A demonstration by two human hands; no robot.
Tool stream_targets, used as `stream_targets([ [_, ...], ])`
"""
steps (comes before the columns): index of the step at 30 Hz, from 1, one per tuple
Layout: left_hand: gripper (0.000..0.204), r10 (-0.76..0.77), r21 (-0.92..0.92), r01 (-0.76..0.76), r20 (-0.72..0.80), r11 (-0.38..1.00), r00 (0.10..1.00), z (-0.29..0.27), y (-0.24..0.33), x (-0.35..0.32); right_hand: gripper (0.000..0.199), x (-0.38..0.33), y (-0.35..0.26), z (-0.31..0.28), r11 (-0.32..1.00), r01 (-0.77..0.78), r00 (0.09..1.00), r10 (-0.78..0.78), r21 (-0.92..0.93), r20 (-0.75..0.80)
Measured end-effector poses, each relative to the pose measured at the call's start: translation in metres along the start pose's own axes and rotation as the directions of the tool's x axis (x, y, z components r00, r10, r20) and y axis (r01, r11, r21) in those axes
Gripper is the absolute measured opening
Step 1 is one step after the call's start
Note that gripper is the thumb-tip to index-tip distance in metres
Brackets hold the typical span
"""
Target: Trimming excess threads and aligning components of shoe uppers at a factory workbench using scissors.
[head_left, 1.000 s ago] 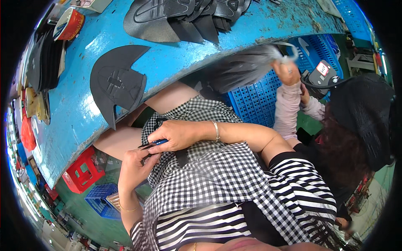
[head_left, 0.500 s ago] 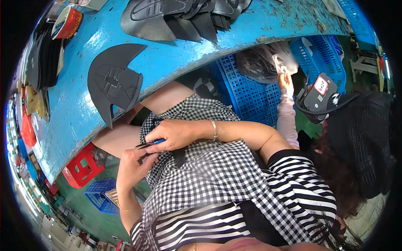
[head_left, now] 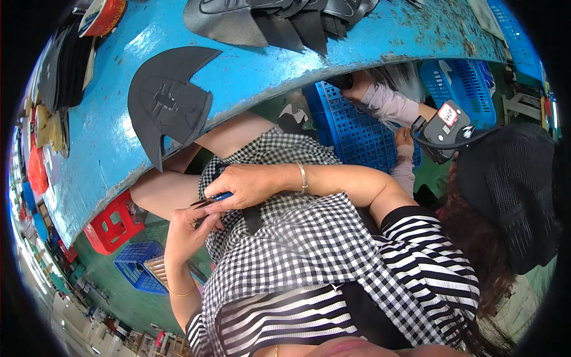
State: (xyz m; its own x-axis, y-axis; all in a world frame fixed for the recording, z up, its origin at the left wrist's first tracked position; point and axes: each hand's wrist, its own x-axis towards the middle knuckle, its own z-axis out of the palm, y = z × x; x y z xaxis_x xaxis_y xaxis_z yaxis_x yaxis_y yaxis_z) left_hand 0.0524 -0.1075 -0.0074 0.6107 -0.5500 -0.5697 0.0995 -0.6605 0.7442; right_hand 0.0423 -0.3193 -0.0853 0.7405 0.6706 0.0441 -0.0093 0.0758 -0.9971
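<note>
My right hand [head_left: 253,185] is wrapped round a pair of small blue-handled thread snips [head_left: 221,197], held over my checked apron. The dark pointed blades reach left, to the fingers of my left hand [head_left: 189,233]. That hand is closed, thumb against fingers; whatever lies between them is too small or hidden to make out. Beyond my hands, a black shoe-upper piece [head_left: 169,104] with a notched, curved outline lies on the blue table [head_left: 238,74], partly over its near edge.
More black cut pieces [head_left: 285,21] are heaped at the table's far side, with a dark stack [head_left: 61,68] and a red paper bowl [head_left: 106,16] at left. A red stool [head_left: 115,223] and blue crate [head_left: 141,268] stand below. A co-worker in a black cap [head_left: 511,196] reaches toward blue crates [head_left: 351,131].
My hands keep nearly the same pose around the snips. The view has shifted slightly. At right, the co-worker's other forearm has come into sight above the blue crate, beside a clear plastic bag.
</note>
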Motion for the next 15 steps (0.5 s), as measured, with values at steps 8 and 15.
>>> stream_targets([
  [8,0.009,0.047,0.005,-0.046,-0.050,0.999,0.998,0.002,-0.006,-0.014,0.044,0.007,0.001,0.008,0.998,0.029,0.999,-0.027,-0.055,0.042],
  [15,0.010,0.012,0.020,-0.011,-0.049,1.000,0.999,0.003,-0.002,-0.009,0.042,0.005,0.004,0.005,0.997,-0.005,0.998,0.009,-0.075,0.062],
])
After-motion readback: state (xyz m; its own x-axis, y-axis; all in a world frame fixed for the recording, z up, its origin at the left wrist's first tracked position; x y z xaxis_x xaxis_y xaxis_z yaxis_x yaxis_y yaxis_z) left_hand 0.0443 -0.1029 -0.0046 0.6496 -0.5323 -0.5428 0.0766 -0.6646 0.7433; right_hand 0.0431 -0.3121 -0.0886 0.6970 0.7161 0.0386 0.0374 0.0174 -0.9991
